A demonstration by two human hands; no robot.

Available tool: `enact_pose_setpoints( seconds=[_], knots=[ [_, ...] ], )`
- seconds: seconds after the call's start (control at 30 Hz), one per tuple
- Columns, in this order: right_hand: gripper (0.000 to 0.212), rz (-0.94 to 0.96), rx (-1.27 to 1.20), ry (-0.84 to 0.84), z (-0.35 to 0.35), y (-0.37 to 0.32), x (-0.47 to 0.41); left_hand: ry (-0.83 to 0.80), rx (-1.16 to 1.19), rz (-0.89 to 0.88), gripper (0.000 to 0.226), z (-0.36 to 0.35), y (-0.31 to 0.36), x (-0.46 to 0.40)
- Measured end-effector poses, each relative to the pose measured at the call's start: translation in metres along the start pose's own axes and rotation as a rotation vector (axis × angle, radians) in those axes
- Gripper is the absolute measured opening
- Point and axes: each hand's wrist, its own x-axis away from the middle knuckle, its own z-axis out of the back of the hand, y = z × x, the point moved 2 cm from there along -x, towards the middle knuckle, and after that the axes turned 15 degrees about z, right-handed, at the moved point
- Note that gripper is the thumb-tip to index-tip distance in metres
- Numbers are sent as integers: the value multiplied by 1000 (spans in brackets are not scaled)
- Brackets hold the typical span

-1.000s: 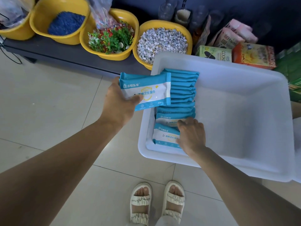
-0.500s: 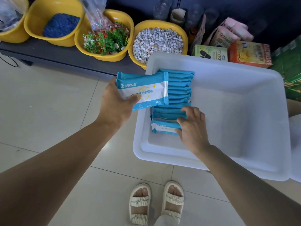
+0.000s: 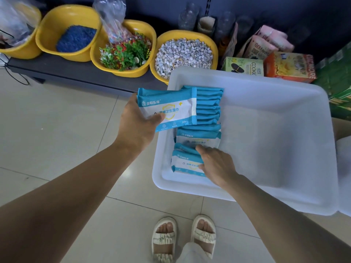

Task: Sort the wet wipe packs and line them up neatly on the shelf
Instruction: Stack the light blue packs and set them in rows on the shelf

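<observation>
Head view: four yellow basins (image 3: pixel 70 33) line the shelf; the left hand (image 3: pixel 136 124) pinches one wet wipe pack (image 3: pixel 167 109) just left of the white tub (image 3: pixel 266 130), where the right hand (image 3: pixel 216 164) grips the nearest pack (image 3: pixel 185 162) in a row of about a dozen

both hands (image 3: pixel 137 120) (image 3: pixel 216 165) outstretched, fingers curled

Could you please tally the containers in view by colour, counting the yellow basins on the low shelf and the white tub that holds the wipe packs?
Yellow basins: 4, one each with a plastic bag, blue pellets, plastic plants and pebbles
White tub with wipe packs: 1
Total: 5
</observation>
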Motion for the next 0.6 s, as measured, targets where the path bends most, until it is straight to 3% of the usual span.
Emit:
enact_pose_setpoints(
  seconds=[0.27,0.5,0.6],
  knots=[
    [38,-56,24,33,63,5,40,-11,-27,-48,32,12,37,23],
    [33,-165,14,156,207,13,100,-89,97,-167,34,52,138,79],
    [41,-210,27,221,287,8,134,-170,183,-264,47,77,194,114]
  ],
)
